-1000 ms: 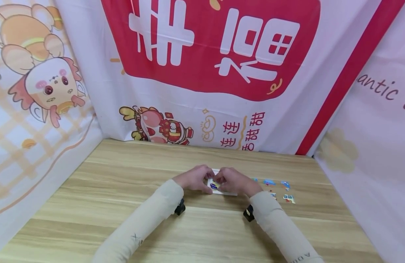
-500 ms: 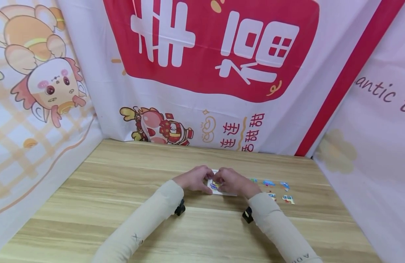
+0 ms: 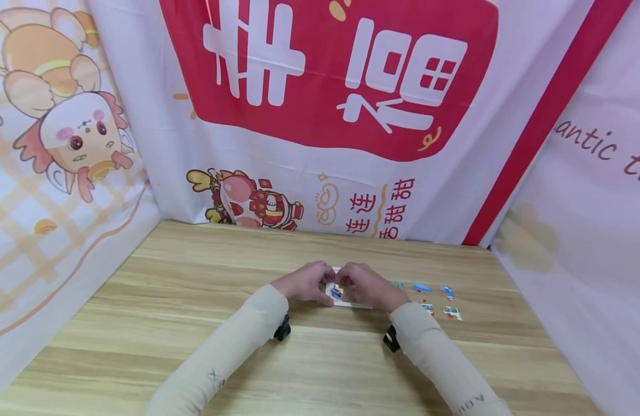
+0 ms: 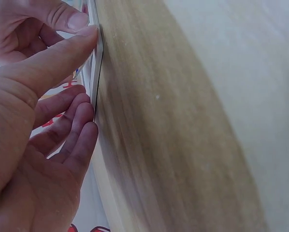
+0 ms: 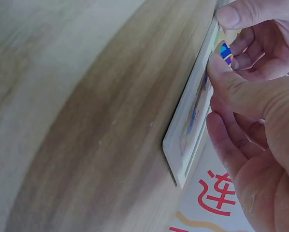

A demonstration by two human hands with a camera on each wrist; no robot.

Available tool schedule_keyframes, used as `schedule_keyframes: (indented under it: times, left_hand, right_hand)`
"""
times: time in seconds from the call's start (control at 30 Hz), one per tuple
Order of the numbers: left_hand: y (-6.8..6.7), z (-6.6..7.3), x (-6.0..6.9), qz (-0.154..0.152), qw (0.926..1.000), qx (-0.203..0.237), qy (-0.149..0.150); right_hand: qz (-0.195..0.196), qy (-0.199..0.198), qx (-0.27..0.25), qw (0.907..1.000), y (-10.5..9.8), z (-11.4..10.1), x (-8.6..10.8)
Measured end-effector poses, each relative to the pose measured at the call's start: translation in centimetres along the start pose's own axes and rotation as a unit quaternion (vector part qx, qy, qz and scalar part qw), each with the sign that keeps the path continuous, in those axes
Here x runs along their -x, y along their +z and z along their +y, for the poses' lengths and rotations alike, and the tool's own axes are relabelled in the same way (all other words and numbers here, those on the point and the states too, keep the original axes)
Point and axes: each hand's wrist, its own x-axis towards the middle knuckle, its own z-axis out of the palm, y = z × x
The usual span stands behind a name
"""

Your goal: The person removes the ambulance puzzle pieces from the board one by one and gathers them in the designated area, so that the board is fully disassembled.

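Observation:
A white-rimmed puzzle board lies flat on the table between both hands. My left hand holds its left end, thumb at the near edge and fingers towards the far edge. My right hand reaches over the board and covers much of its right part. In the right wrist view, its thumb and fingers pinch a small puzzle piece with blue and purple colours, tilted up from the board. The left thumb rests at the board's edge close by. Most of the board's picture is hidden by the fingers.
Several loose puzzle pieces lie right of the board, among them a blue piece and a piece with window shapes. The wooden table meets a printed cloth at the back and cloth walls on both sides.
The right fingers shift slightly over the board, and the blue and yellow patch between the hands shows a little differently. The left hand stays at the board's left end.

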Motion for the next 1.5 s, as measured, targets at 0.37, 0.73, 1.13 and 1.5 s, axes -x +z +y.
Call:
schedule_keyframes:
  times: [0.37, 0.73, 1.13, 1.5]
  left_hand:
    - [0.3, -0.3, -0.1, 0.003, 0.9999, -0.008, 0.008]
    - [0.0, -0.2, -0.2, 0.013, 0.9995, -0.018, 0.021]
    - [0.0, 0.0, 0.0, 0.006, 0.9999, -0.003, -0.011]
    - [0.0, 0.2, 0.1, 0.003, 0.9999, -0.004, -0.01]
  right_hand:
    - [0.03, 0.0, -0.018, 0.9994, 0.0, -0.3, 0.5]
    - [0.049, -0.022, -0.045, 0.9975, -3.0, -0.5, 3.3]
    - [0.011, 0.056, -0.059, 0.9967, -7.0, 4.3, 10.8]
    - [-0.012, -0.017, -0.107, 0.994, -4.9, 7.6, 15.2]
